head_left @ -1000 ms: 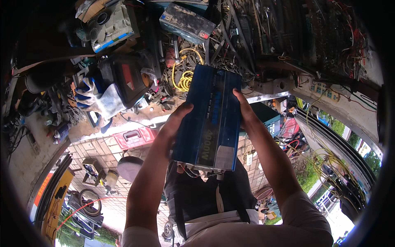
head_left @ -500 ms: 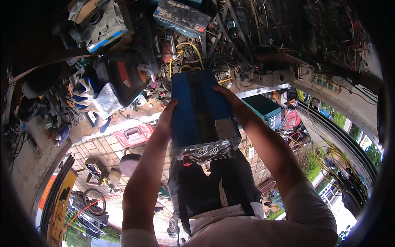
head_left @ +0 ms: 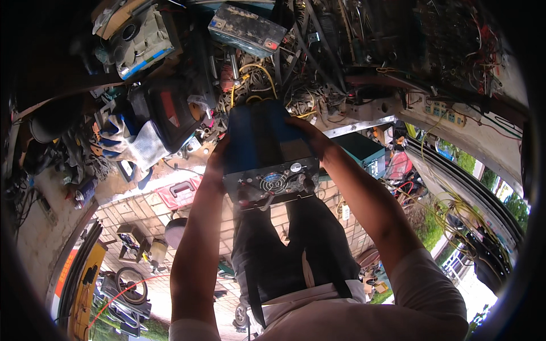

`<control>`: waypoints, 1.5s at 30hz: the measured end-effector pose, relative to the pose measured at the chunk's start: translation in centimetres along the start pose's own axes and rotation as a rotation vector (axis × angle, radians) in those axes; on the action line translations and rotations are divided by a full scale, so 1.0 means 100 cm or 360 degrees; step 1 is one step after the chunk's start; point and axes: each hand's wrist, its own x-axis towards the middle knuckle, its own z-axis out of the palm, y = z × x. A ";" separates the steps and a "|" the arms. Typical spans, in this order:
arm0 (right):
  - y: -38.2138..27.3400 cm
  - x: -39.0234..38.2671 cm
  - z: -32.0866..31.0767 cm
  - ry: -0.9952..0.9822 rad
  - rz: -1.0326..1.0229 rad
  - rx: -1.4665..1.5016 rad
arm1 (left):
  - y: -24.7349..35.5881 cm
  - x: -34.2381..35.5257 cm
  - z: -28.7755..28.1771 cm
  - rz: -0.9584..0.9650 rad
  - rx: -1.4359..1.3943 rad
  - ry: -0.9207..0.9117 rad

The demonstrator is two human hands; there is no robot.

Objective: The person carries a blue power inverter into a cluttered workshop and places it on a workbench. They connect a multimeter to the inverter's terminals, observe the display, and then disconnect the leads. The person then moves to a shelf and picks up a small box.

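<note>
The left hand (head_left: pixel 216 163) grips the left side of a blue metal box (head_left: pixel 256 133) and the right hand (head_left: pixel 313 139) grips its right side, with the box spanning the gap between the palms. Each thumb lies along an upper edge; the other fingers are hidden, so how far they curl beneath cannot be told.

The box is held at the centre of the frame, above the dark trousers (head_left: pixel 267 241). Its long axis runs up the frame, leaning slightly left toward the top and strongly foreshortened. The dark end panel points toward the lower edge and the wearer, showing a round fan grille (head_left: pixel 274 183); the far end points at the cluttered bench.

Beyond it, a yellow cable (head_left: pixel 260 69) loops among tangled wires and metal parts. At upper left, a black case (head_left: pixel 149 108) with a red patch lies beside a white-and-blue glove (head_left: pixel 149 146); what the case holds cannot be made out. A battery (head_left: pixel 245 31) sits at top centre. Right of centre stands a dark teal box (head_left: pixel 357 149), its contents hidden. A red case (head_left: pixel 175 194) with a handle rests on the paved floor (head_left: pixel 151 206), left of centre, its inside out of sight.
</note>
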 end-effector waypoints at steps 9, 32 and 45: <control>-0.006 -0.015 0.034 0.0063 0.0101 0.0274 | 0.011 -0.070 0.058 0.0397 0.0333 0.0750; -0.008 -0.008 0.026 0.0075 0.0046 0.0353 | -0.041 -0.113 0.068 0.2109 0.2489 0.0844; -0.010 -0.005 0.020 -0.0143 0.0037 0.0453 | -0.057 -0.109 0.055 0.1919 0.1973 0.0843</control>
